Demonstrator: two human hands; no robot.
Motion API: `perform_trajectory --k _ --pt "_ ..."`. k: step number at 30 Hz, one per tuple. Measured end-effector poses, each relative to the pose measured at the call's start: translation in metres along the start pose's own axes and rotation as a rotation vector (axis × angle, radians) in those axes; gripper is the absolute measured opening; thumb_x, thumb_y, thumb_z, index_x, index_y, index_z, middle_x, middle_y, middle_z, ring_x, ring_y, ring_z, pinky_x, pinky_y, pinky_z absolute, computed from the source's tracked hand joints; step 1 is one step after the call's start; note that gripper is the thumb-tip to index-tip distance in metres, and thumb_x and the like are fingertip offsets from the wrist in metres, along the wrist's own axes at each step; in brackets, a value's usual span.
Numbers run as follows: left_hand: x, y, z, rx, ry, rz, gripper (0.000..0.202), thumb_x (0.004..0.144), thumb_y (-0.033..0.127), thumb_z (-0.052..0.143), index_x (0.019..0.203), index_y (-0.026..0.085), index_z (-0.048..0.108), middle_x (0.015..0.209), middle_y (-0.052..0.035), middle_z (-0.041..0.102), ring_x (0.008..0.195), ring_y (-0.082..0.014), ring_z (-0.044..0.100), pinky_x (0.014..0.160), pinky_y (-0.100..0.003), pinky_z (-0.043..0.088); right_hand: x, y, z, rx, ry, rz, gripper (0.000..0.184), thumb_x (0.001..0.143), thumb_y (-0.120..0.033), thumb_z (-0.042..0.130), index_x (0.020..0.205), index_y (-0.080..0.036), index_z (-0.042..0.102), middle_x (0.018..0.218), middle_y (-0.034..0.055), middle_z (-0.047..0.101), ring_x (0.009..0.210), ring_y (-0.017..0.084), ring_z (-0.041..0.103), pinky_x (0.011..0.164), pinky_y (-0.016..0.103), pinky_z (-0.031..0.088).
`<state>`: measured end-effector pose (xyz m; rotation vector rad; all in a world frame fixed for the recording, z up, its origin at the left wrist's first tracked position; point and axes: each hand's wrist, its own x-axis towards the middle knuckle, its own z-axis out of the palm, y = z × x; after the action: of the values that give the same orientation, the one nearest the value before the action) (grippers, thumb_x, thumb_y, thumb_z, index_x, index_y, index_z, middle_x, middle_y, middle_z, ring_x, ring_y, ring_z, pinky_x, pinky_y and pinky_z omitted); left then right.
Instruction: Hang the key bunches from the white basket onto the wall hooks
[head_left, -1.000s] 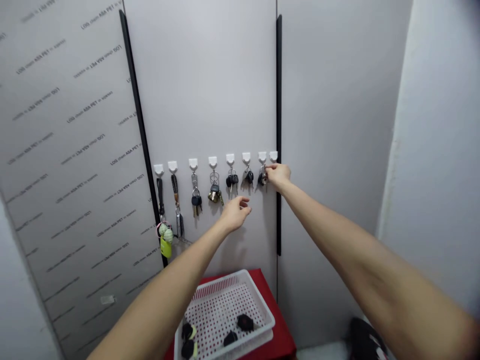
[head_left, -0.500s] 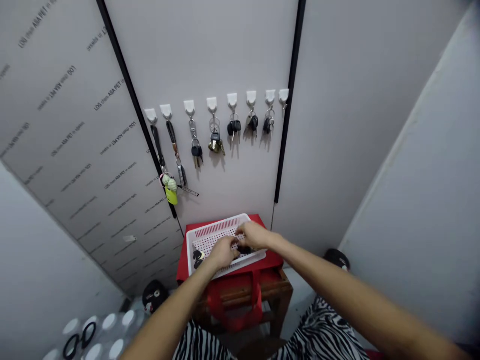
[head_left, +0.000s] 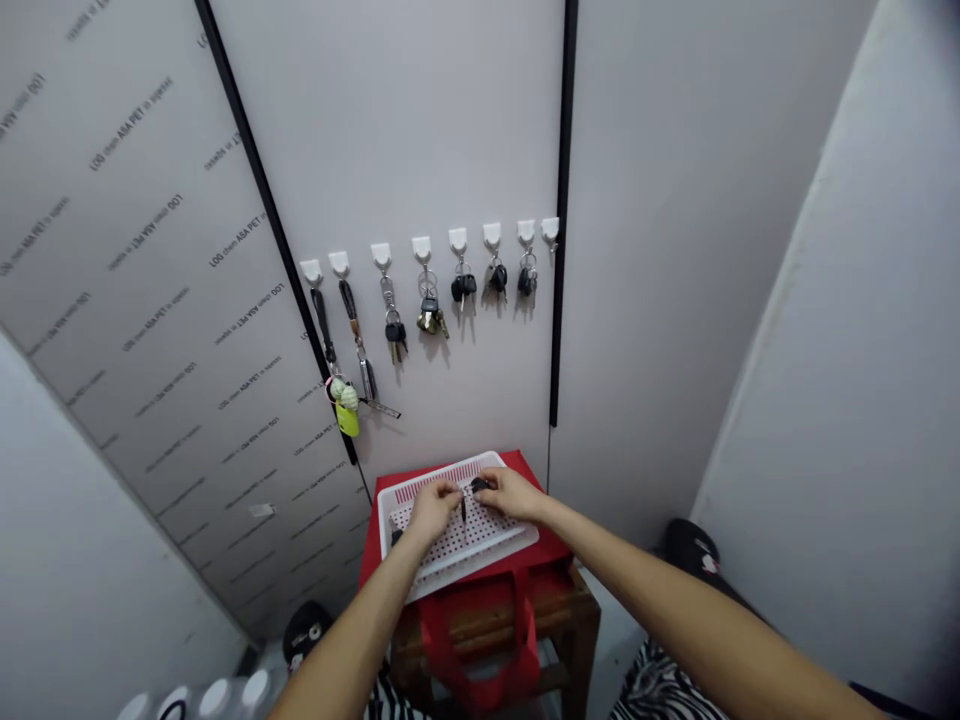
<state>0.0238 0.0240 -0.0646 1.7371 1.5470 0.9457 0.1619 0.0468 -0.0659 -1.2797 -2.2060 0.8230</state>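
Note:
Over the white plastic basket [head_left: 472, 572], my left hand [head_left: 435, 508] and my right hand [head_left: 513, 494] face each other with fingertips close together. Between them is a small bunch of dark keys [head_left: 480, 485]. My right fingers pinch its black part, while my left thumb and forefinger grip its near end, where one key hangs down. Another dark item [head_left: 396, 537] lies at the basket's left side, partly behind my left wrist.
Several white hooks [head_left: 421, 248] line the panel, with key bunches [head_left: 430, 315] on them. A lime-green tag [head_left: 347, 418] hangs at left. The basket rests on a red bag [head_left: 551, 548] over a wooden stool [head_left: 581, 625]. Bottles [head_left: 214, 697] stand at lower left.
Both hands have lifted from down in the basket, bringing up the keys between their fingertips. The view has tilted, so the hooks and basket appear lower.

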Motion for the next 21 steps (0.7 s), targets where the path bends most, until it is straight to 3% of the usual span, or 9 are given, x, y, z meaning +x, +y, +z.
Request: perform_trajectory --k 2,5,9,21 --pt "0.004 0.007 -0.007 -0.044 0.020 0.009 0.013 0.062 0.020 0.040 0.060 0.012 0.050 0.050 0.0029 0.046 0.048 -0.0064 0.041 0.049 -0.018 0.033 0.003 0.002 -0.002 0.136 0.060 0.003 0.028 0.065 -0.019 0.040 0.090 -0.014 0.050 0.052 -0.0033 0.051 0.040 0.005 0.043 0.041 0.016 0.033" --pt "0.009 0.021 -0.014 -0.122 0.007 0.027 0.013 0.060 0.023 0.044 0.060 0.012 0.051 0.049 0.0035 0.046 0.047 -0.0063 0.040 0.048 -0.018 0.032 0.005 0.000 -0.008 0.358 0.168 -0.061 0.026 0.060 -0.019 0.046 0.084 -0.015 0.055 0.064 0.0000 0.057 0.056 0.009 0.051 0.055 0.021 0.039" --pt "0.013 0.040 -0.017 -0.245 -0.033 0.067 0.010 0.055 0.022 0.048 0.055 0.012 0.051 0.049 0.0039 0.047 0.048 -0.0067 0.041 0.050 -0.019 0.033 -0.001 -0.010 -0.015 0.509 0.130 -0.140 0.021 0.059 -0.021 0.048 0.076 -0.015 0.058 0.072 0.0008 0.059 0.070 0.012 0.052 0.068 0.025 0.039" --pt "0.014 0.064 -0.020 -0.359 -0.035 0.059 0.009 0.052 0.020 0.051 0.053 0.012 0.048 0.042 0.0058 0.043 0.041 -0.0046 0.036 0.043 -0.018 0.029 -0.011 -0.032 -0.031 0.628 0.250 -0.085 0.014 0.058 -0.024 0.049 0.062 -0.013 0.056 0.055 -0.0016 0.054 0.050 0.007 0.046 0.049 0.019 0.036"
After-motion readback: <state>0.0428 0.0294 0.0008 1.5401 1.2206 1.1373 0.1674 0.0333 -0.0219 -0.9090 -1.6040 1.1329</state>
